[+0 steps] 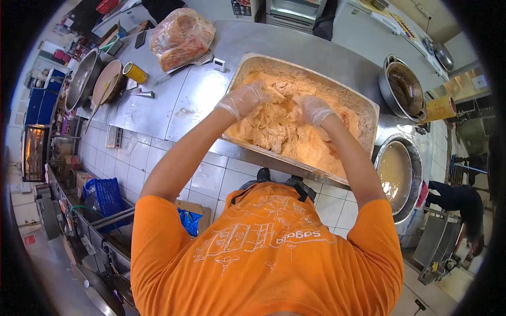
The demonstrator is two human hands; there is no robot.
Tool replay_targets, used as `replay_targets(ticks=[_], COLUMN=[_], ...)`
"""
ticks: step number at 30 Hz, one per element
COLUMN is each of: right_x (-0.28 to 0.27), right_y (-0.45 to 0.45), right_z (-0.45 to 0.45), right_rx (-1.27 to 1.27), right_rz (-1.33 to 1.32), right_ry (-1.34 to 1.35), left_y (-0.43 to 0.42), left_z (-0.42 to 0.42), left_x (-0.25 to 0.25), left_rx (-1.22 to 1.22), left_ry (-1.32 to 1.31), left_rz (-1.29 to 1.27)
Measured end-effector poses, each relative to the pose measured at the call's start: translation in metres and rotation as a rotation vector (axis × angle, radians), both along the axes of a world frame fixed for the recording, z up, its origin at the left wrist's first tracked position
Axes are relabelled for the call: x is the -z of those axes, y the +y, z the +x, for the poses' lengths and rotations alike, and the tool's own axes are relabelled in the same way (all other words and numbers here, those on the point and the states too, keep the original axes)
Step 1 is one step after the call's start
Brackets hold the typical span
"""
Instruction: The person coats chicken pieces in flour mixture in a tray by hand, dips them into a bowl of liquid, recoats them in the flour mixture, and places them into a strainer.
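My left hand (245, 100), in a clear plastic glove, is in the upper left of a large metal tray (366, 141). Its fingers are closed around a flour-coated piece of meat (275, 95). Close by on the right, my right hand (314, 109), gloved the same way, reaches down into the orange-tinted flour (311, 145). Flour and meat hide its fingertips, so their grip is unclear. Between and below the hands lie several coated pieces of meat (268, 136), partly buried.
A plastic bag of meat (182, 39) and a small white timer (219, 64) sit on the steel table (197, 100). Right of the tray are a dark-stained pot (403, 87) and a bowl of cloudy liquid (394, 171). Another person (464, 208) bends over at far right.
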State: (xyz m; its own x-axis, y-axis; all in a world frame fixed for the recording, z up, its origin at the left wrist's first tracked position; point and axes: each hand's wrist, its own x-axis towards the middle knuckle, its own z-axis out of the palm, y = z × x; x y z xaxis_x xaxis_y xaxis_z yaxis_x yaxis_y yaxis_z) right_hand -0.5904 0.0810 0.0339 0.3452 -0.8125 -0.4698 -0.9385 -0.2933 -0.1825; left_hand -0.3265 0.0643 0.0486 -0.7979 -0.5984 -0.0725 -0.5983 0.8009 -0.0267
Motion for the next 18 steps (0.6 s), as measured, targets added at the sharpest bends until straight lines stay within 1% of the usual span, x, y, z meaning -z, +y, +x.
replay_targets(ticks=[1, 3, 4, 6, 9, 10, 12, 13, 15, 17, 18], right_x=[-0.003, -0.016, -0.023, -0.036, -0.056, -0.059, -0.031, 0.009, 0.014, -0.016, -0.013], right_y=[-0.001, -0.004, -0.006, -0.012, -0.037, -0.046, -0.069, -0.096, -0.117, -0.094, -0.085], right_z=[-0.007, -0.024, -0.032, -0.037, -0.039, -0.038, -0.033, -0.025, -0.003, 0.046, 0.051], right_rx=[0.006, 0.018, 0.024, 0.048, 0.088, 0.102, 0.058, -0.009, -0.140, -0.244, -0.178], right_rz=[0.034, 0.102, 0.137, 0.157, 0.121, 0.114, 0.134, 0.147, 0.089, 0.016, 0.006], right_ry=[-0.013, -0.037, -0.048, -0.168, -0.481, -0.586, -0.676, -0.664, -0.417, 0.076, 0.107], left_y=[0.001, 0.012, 0.013, 0.013, 0.018, 0.012, 0.004, 0.013, 0.010, 0.010, 0.011], left_z=[0.003, 0.005, 0.008, 0.013, 0.016, 0.016, 0.011, 0.007, 0.001, -0.002, -0.003], left_x=[0.004, -0.009, -0.009, -0.012, -0.023, -0.017, 0.010, 0.013, 0.005, 0.012, 0.013], left_rx=[-0.038, -0.200, -0.255, -0.357, -0.463, -0.449, -0.420, -0.449, -0.481, -0.572, -0.628], left_ry=[0.044, 0.262, 0.304, 0.384, 0.684, 0.616, 0.474, 0.457, 0.420, 0.419, 0.423], left_rz=[-0.028, 0.087, 0.103, 0.132, 0.161, 0.089, -0.029, -0.025, -0.058, -0.026, -0.010])
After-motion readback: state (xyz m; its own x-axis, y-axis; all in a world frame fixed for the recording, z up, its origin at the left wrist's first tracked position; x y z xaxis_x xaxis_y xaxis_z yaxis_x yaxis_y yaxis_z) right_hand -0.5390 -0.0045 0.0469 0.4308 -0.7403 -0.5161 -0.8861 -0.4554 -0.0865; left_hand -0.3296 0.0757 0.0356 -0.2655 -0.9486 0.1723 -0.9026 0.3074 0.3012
